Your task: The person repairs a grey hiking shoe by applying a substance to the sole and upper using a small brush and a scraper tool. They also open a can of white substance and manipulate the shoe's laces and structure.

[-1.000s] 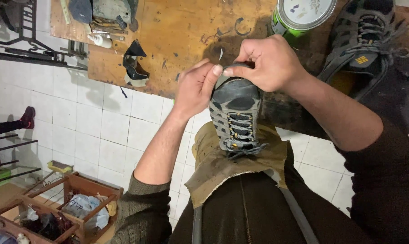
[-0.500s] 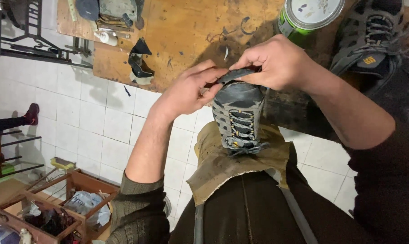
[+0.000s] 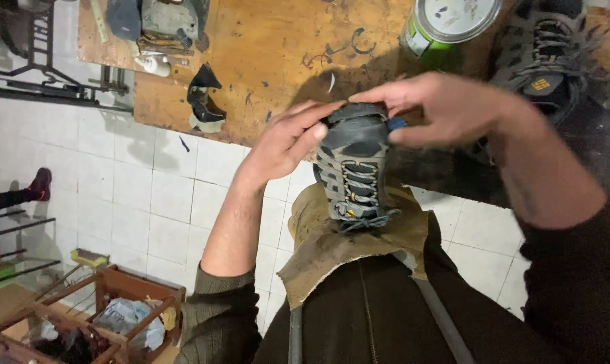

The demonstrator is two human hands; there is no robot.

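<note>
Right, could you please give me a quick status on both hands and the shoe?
Left hand and right hand both gripping toe of grey hiking shoe. Shoe toe-up on brown apron in lap. Green tin on workbench behind, apart.

Grey hiking shoe [image 3: 355, 168] with black webbing loops and yellow-flecked laces, tied in a bow. Stands toe-up on a tan leather apron [image 3: 345, 253] over the lap, sole edge pinched at the toe between both hands.

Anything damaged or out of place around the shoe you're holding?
Little stands out. The grey shoe stands toe-up on the lap, both hands at its toe: left hand, right hand. The brown apron has a ragged edge. Dark scraps lie loose on the stained workbench.
</note>
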